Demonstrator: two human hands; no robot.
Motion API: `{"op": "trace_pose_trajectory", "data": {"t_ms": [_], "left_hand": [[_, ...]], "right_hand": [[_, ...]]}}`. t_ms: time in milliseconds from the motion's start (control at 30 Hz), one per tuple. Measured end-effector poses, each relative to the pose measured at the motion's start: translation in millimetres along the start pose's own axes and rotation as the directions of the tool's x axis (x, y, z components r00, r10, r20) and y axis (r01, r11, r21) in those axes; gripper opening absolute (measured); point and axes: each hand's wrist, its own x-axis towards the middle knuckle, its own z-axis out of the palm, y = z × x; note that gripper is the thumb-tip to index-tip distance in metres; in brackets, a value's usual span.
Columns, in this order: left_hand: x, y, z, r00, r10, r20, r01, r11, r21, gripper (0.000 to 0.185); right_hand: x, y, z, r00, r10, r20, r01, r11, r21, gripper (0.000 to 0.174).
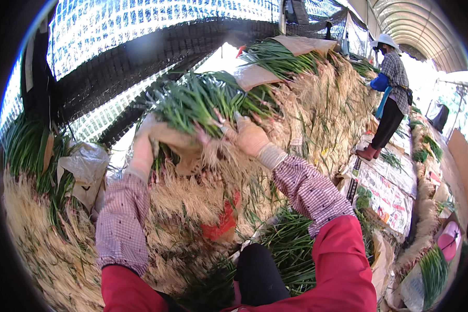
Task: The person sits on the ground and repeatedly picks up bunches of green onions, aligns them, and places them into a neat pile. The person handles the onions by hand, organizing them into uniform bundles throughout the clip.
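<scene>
A bunch of scallions (201, 103) with long green leaves and pale, stringy roots lies across the top of the stack before me. My right hand (251, 136), in a pale glove, grips the stems just above the roots. My left hand (145, 132) is at the bunch's left side, blurred and partly covered by leaves; its fingers are hidden. Between my hands a brown sheet, perhaps sacking (175, 138), hangs below the leaves. Under it, roots of stacked scallions (187, 195) face me, with a torn red piece (224, 218) among them.
More scallions (280, 58) are piled along the wall, under tan sheets (304, 45). A person (394, 78) in a white hat stands at the pile's far right, on printed sheets (386, 191). Loose green leaves (292, 241) lie by my knee (259, 273). Left stands a plastic sack (84, 163).
</scene>
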Motion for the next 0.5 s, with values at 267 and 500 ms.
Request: {"op": "trace_pose_trajectory", "data": {"t_ms": [267,500], "left_hand": [[24,-36,-25,0.997,0.015,0.081,-0.021,0.997,0.077,0.018],[27,47,-8,0.995,-0.069,0.070,0.055,0.983,0.178,0.022]], "right_hand": [[64,224,23,0.863,0.207,-0.462,0.125,0.797,0.591,0.048],[84,205,20,0.984,-0.134,-0.114,0.042,0.806,-0.591,0.027]]}}
